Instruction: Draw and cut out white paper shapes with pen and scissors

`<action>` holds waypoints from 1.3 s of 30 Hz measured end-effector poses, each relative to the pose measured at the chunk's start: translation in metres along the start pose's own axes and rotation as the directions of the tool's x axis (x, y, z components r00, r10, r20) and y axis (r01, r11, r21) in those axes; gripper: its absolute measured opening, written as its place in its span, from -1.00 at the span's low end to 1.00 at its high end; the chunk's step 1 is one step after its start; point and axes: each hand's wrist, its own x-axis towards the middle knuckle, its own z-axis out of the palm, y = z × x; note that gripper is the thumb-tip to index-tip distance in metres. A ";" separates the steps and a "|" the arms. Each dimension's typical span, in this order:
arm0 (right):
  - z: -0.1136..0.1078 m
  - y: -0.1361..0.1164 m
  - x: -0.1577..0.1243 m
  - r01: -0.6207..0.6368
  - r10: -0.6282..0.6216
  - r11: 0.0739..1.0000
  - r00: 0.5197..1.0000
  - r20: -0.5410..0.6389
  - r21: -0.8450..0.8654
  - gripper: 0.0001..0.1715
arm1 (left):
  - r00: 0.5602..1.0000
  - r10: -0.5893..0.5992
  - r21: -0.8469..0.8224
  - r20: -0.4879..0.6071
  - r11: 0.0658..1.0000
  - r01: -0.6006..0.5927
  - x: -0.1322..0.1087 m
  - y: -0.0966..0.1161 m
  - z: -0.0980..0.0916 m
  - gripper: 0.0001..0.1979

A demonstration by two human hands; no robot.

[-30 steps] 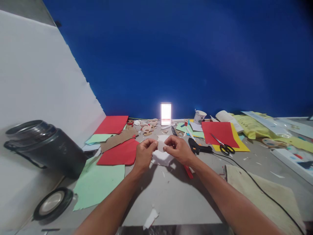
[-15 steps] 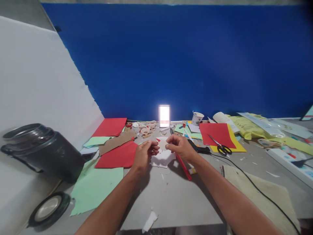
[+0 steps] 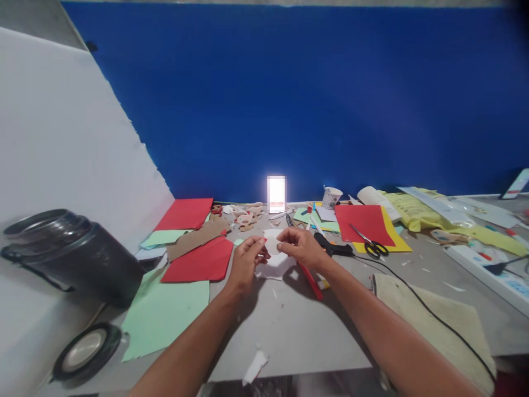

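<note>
In front of me, both of my hands are raised close together over a white sheet (image 3: 270,271) on the grey table. Between thumb and fingers of my left hand (image 3: 248,263) is a small red piece (image 3: 265,240), probably paper. My right hand (image 3: 303,248) pinches the right edge of a pale round disc (image 3: 273,246), which blends into the white behind it. A red-handled tool (image 3: 311,282) lies below my right hand. Just beyond my right wrist rests a black glue gun (image 3: 336,246) with its cord running right.
Red paper (image 3: 200,262), corrugated cardboard (image 3: 198,238) and green paper (image 3: 167,320) lie left, by a dark flask (image 3: 91,259). To the right are scissors (image 3: 370,242), a cloth (image 3: 433,320) and a power strip (image 3: 491,281). A paper cup (image 3: 332,197) and a lit screen (image 3: 276,194) stand behind.
The red piece, earlier seen at the disc's upper left edge, is now at my left fingertips. My right hand has shifted slightly left with the disc. The view has moved a little.
</note>
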 end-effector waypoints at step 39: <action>-0.012 0.020 0.005 0.002 0.081 0.743 0.992 0.093 -0.669 -0.81 | 0.989 0.026 0.163 -0.146 0.987 -0.002 0.036 -0.035 -0.016 -0.80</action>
